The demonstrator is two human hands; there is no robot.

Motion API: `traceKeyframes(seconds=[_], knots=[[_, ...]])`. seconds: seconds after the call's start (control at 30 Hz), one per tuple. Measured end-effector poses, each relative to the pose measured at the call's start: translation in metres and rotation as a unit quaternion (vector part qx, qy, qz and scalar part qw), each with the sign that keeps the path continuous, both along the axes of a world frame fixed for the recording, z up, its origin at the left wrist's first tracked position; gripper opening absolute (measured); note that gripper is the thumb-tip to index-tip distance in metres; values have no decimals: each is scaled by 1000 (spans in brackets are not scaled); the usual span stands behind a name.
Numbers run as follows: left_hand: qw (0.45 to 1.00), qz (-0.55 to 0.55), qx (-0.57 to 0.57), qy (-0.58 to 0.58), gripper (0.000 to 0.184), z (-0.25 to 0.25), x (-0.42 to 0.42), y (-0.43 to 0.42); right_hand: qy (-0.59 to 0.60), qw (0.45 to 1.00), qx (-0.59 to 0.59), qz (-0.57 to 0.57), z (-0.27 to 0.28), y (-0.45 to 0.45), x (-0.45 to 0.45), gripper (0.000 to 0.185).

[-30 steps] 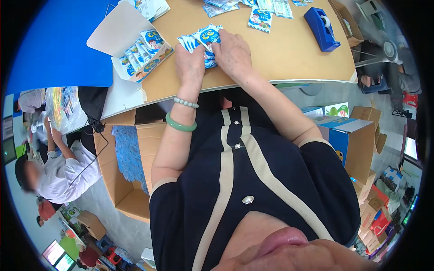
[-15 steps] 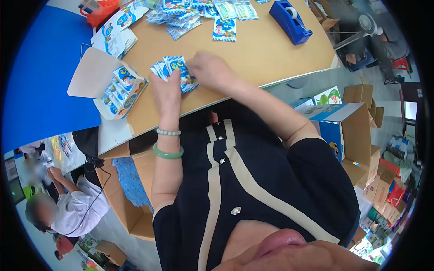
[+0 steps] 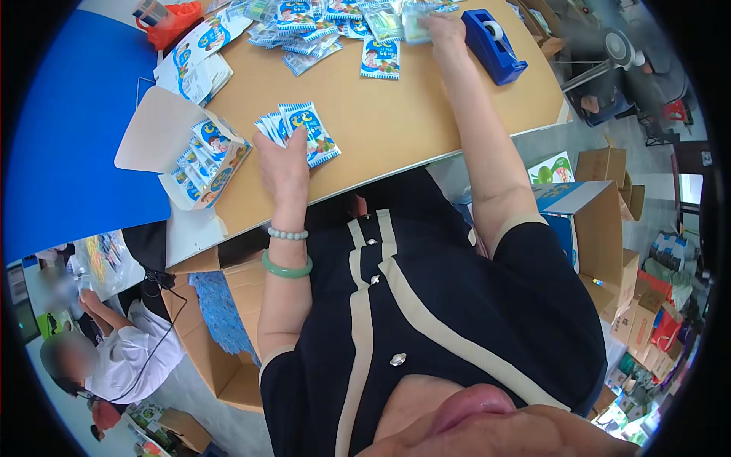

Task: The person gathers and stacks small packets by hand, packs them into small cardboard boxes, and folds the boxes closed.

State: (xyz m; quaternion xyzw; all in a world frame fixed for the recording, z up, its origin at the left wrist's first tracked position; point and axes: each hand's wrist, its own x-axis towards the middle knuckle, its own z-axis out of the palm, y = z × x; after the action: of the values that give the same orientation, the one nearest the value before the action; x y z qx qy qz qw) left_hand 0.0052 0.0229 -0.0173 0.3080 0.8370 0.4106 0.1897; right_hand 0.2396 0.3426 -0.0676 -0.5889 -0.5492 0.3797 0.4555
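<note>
My left hand (image 3: 285, 166) is closed round a small fanned bunch of blue-and-white snack packets (image 3: 311, 129), thumb on top, above the near part of the table. Stretched to the back of the table, my right hand (image 3: 445, 34) has its fingers closed on a clear-and-green packet (image 3: 416, 24) at the edge of the pile of packets (image 3: 304, 34). One packet (image 3: 380, 58) lies face up just below that pile. Left of my left hand stands an open white carton (image 3: 221, 171) with several packets standing inside.
A blue tape dispenser (image 3: 493, 47) sits right beside my right hand. Flattened printed cartons (image 3: 194, 65) and a red plastic bag (image 3: 173, 24) lie at the back left. An open cardboard box (image 3: 598, 228) stands on the right. At lower left is another person (image 3: 133, 354).
My right hand has left the bunch and reached up and right to the pile, where it grips a packet. My left hand still holds the bunch, moved slightly.
</note>
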Motion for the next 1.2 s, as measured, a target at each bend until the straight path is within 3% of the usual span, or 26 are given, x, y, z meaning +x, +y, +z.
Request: traceKeyframes(seconds=[0.1,0.13,0.17,0.23,0.4,0.5,0.6,0.67,0.73,0.77,0.87,1.03,1.13,1.2], knots=[[999,-2,-31,20,54,13,5,0,157,985,8,67,10,-6,-40,38],[999,-4,-30,21,54,13,6,0,158,985,9,65,18,-12,-47,38],[999,-7,-21,24,54,11,6,0,-4,999,3,34,39,-32,-56,35],[999,-8,-4,32,54,16,6,-2,-323,946,-9,-29,71,-64,-71,30],[999,7,-33,17,54,24,12,-4,-374,924,64,-45,53,-61,-67,22],[999,1,-33,39,55,20,9,-3,-127,986,104,-6,89,-95,-64,29],[999,-2,-30,35,58,19,8,-4,-202,969,129,51,118,-161,-80,30],[998,14,-38,38,59,23,11,-5,-227,934,214,174,89,-215,-92,35],[998,22,-30,43,60,26,15,-1,-373,874,183,253,67,-248,-118,41],[998,24,-30,44,60,23,14,1,-371,874,183,254,60,-256,-117,41],[998,-2,60,-18,65,10,3,-2,-216,904,288,229,49,-276,-121,42],[995,-44,34,-86,68,9,-2,6,-158,906,246,304,58,-278,-98,38],[999,-26,12,-24,69,3,-4,6,-23,910,89,405,63,-266,-85,36],[1000,-25,2,-12,69,9,2,8,-82,929,48,357,76,-243,-76,35]])
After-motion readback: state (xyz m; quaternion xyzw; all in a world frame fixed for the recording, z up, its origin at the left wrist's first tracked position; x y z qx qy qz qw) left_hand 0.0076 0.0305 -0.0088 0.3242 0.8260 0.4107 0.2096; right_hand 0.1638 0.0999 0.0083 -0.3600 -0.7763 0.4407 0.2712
